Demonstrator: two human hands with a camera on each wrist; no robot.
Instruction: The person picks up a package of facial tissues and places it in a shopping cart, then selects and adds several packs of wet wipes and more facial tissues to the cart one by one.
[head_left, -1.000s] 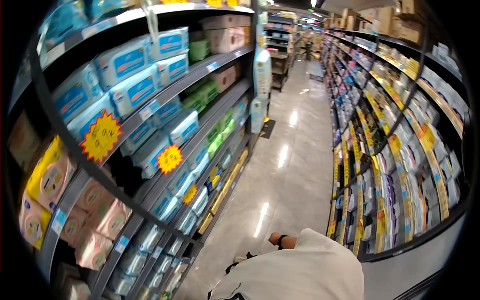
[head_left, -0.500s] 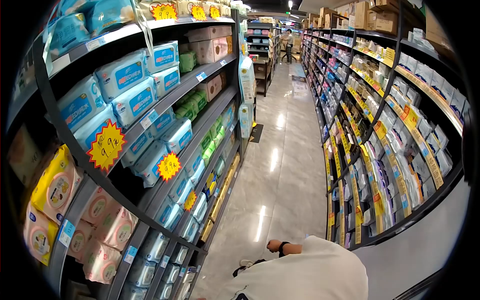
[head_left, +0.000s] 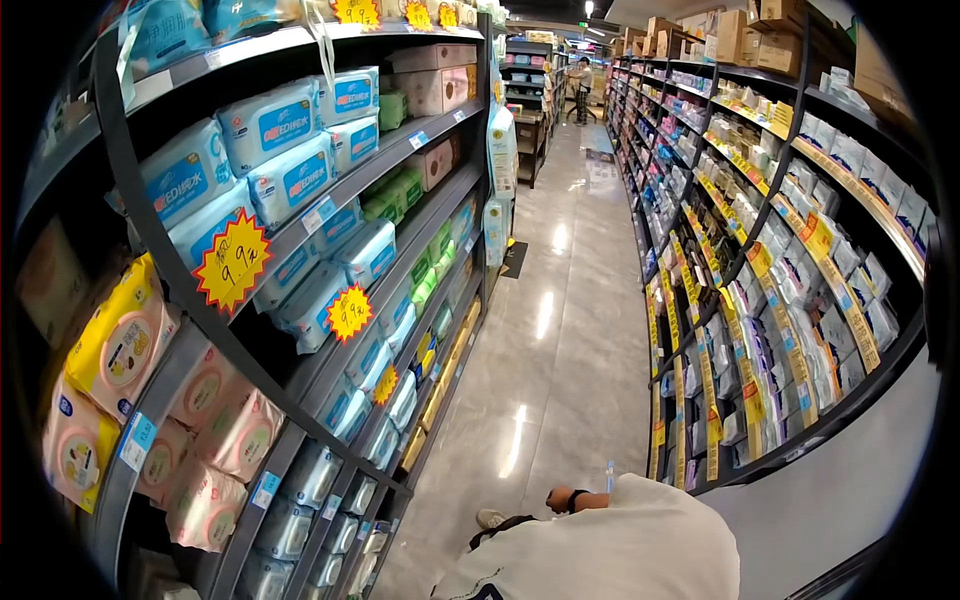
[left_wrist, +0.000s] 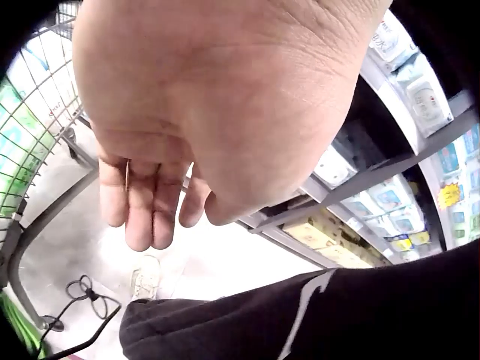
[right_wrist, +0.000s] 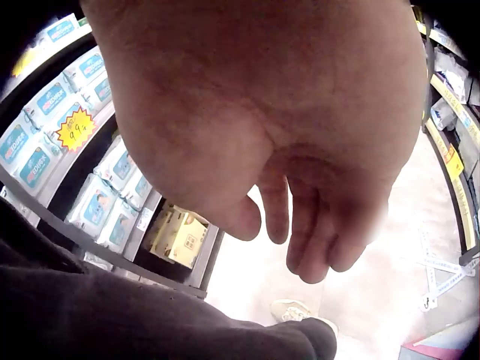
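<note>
Your left hand (left_wrist: 202, 120): fingers loosely bent, wire mesh (left_wrist: 37, 112) between 9 and 10 o'clock in its wrist view. Your right hand (right_wrist: 277, 142): fingers relaxed, slightly curled; blue-and-white packs (right_wrist: 94, 208) shelved near 9 o'clock in its view.

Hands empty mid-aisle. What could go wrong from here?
1. Snag: the left hand seems close to the wire cart, so its loose fingers might catch in the mesh.
2. Tangle: a looped black cord shows in the left wrist view; it may snag, though I can't tell whether it hangs or lies on the floor.
3. Slip: the glossy floor could be slick underfoot.
</note>
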